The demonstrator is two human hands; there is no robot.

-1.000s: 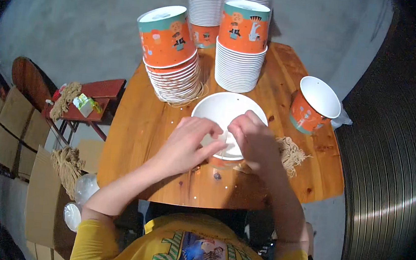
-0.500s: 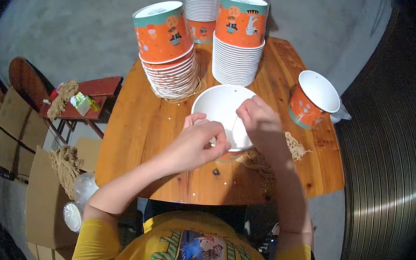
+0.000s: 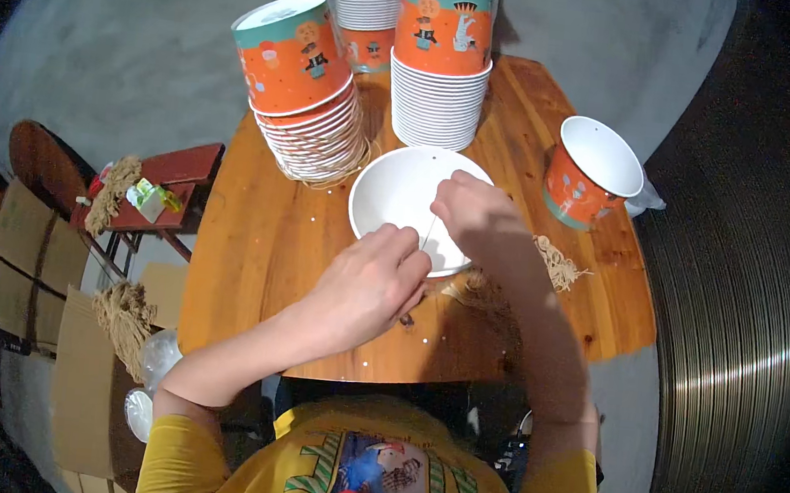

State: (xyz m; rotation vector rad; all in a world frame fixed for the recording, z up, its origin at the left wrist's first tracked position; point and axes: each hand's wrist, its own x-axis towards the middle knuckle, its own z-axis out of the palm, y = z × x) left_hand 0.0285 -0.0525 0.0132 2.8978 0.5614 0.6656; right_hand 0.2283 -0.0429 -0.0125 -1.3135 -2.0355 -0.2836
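A white-lined paper bucket (image 3: 386,185) stands mouth up in front of me, with a small hole near its far rim. Curled over its near rim is my left hand (image 3: 368,282), closed, its fingertips inside the wall and partly hidden. My right hand (image 3: 473,211) is pinched above the bucket's mouth. From its fingers a thin cord (image 3: 429,231) runs down toward my left fingertips; where the cord ends is hidden. Beside my right forearm lies a bundle of tan cords (image 3: 558,264), with more cords in shadow by the bucket's base.
A tilted bucket stack wound with cords (image 3: 306,135) and a straight stack (image 3: 438,100) stand at the back, with taller stacks behind. A single orange bucket (image 3: 594,175) sits at right. On the left are a red bench (image 3: 176,166), cardboard (image 3: 82,388) and hanging cords (image 3: 125,322).
My left fingers have closed down onto the near rim, where they were spread before. My right hand has shifted slightly left and up. The whole view has moved a little.
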